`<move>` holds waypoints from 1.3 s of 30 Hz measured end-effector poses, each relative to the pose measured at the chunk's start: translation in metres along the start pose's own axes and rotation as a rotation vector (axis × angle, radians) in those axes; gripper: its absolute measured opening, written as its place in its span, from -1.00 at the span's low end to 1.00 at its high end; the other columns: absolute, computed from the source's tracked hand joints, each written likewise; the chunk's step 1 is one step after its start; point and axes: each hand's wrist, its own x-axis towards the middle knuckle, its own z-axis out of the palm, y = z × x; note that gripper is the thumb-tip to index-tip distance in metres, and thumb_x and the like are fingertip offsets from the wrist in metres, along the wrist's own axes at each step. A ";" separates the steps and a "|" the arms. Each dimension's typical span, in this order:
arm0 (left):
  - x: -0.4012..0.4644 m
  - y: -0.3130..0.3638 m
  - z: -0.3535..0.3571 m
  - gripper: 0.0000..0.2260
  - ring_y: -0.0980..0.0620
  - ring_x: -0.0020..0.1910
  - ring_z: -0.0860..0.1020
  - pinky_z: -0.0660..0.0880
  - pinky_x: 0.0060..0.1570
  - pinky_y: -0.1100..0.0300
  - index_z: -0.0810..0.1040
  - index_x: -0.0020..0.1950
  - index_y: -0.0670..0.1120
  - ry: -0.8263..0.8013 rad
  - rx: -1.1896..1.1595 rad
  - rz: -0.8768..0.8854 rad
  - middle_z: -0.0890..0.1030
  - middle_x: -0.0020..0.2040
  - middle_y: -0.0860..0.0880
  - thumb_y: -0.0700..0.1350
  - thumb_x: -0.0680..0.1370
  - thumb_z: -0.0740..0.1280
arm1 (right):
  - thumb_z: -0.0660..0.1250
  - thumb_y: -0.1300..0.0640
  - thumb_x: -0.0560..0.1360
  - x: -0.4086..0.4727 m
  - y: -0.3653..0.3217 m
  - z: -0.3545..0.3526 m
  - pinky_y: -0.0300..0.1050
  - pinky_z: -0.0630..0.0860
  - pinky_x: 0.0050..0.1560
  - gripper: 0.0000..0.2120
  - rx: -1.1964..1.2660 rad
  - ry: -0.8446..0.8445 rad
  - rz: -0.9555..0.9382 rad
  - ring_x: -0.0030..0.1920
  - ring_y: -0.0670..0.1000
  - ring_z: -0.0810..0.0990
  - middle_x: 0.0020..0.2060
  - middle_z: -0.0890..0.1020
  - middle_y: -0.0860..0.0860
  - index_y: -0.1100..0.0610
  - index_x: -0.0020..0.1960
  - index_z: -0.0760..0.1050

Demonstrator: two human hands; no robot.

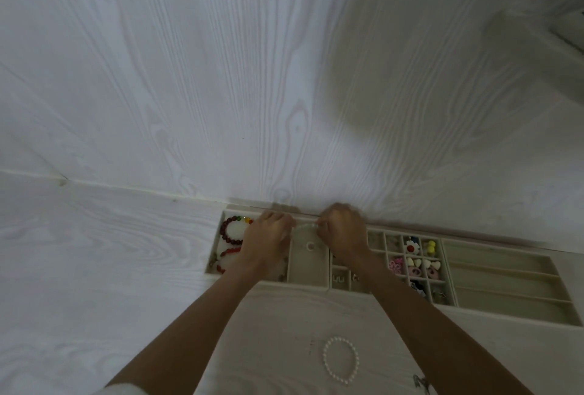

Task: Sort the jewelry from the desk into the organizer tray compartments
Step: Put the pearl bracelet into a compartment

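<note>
Two hands over the organizer tray (505,271): left hand (268,236) and right hand (343,230) each pinch an end of one pale strand (305,225), stretched above a tray compartment. One pearl bracelet (341,360) on the desk (284,331). One dark red bead bracelet (232,230) in leftmost compartment.

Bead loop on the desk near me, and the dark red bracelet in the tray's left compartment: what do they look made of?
The bead loop looks like pearl or imitation pearl: small, round, cream beads with a soft sheen. Real or plastic cannot be told. The dark red bracelet looks like polished stone, glass or resin: larger glossy beads, plus a few translucent green and orange ones. The tray looks like matte, beige moulded plastic.
</note>
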 end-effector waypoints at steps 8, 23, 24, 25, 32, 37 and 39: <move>-0.005 -0.006 0.005 -0.73 -0.02 -0.03 0.64 0.57 -0.03 0.08 0.68 -0.13 0.04 -0.155 0.284 0.358 0.67 -0.08 0.07 -0.12 0.20 0.55 | 0.47 0.15 0.29 -0.009 0.009 -0.005 -0.06 0.43 0.07 -0.87 -0.018 -0.026 -0.128 0.02 0.11 0.58 -0.12 0.67 0.03 0.07 -0.15 0.65; 0.004 -0.001 -0.001 -0.64 -0.02 0.49 0.15 0.03 0.43 0.08 0.38 0.41 0.06 -0.383 0.396 0.313 0.30 0.48 0.02 -0.05 0.61 0.11 | 0.50 0.23 0.15 -0.009 0.000 0.001 -0.09 0.43 -0.15 -0.89 -0.221 -0.090 -0.048 -0.12 0.13 0.58 -0.25 0.61 0.08 0.08 -0.37 0.62; 0.004 0.000 -0.002 -0.64 -0.02 0.49 0.14 0.03 0.44 0.08 0.38 0.41 0.05 -0.383 0.396 0.310 0.29 0.48 0.01 -0.05 0.61 0.11 | 0.50 0.24 0.14 -0.009 0.001 0.001 -0.10 0.43 -0.17 -0.87 -0.207 -0.070 -0.047 -0.15 0.12 0.58 -0.28 0.61 0.06 0.07 -0.37 0.61; 0.003 0.000 -0.002 -0.64 -0.02 0.50 0.14 0.03 0.44 0.08 0.38 0.41 0.06 -0.385 0.398 0.312 0.30 0.48 0.01 -0.05 0.61 0.11 | 0.51 0.25 0.12 -0.011 0.003 0.001 -0.10 0.44 -0.19 -0.85 -0.175 -0.042 -0.065 -0.17 0.12 0.59 -0.29 0.61 0.05 0.07 -0.36 0.62; 0.006 -0.003 -0.001 -0.62 -0.02 0.47 0.18 0.06 0.41 0.09 0.39 0.41 0.00 -0.374 0.410 0.314 0.33 0.46 0.06 -0.06 0.59 0.12 | 0.57 0.13 -0.01 -0.032 0.013 0.004 -0.18 0.42 -0.25 -0.60 -0.286 -0.102 -0.332 -0.27 0.01 0.54 -0.33 0.53 -0.08 -0.16 -0.20 0.67; 0.006 0.000 0.003 -0.65 -0.05 0.44 0.27 0.17 0.38 0.04 0.48 0.33 -0.06 -0.348 0.416 0.307 0.40 0.41 -0.01 -0.06 0.56 0.18 | 0.60 0.09 -0.03 -0.033 0.012 -0.002 -0.20 0.46 -0.26 -0.58 -0.293 -0.062 -0.326 -0.27 0.00 0.57 -0.32 0.56 -0.08 -0.17 -0.20 0.67; 0.005 0.000 0.004 -0.68 -0.07 0.34 0.42 0.33 0.29 0.01 0.57 0.22 -0.08 -0.315 0.403 0.322 0.53 0.30 -0.04 -0.06 0.49 0.30 | 0.59 0.12 0.02 -0.033 0.013 -0.002 -0.17 0.46 -0.25 -0.58 -0.273 -0.039 -0.328 -0.25 0.01 0.57 -0.32 0.57 -0.07 -0.15 -0.15 0.67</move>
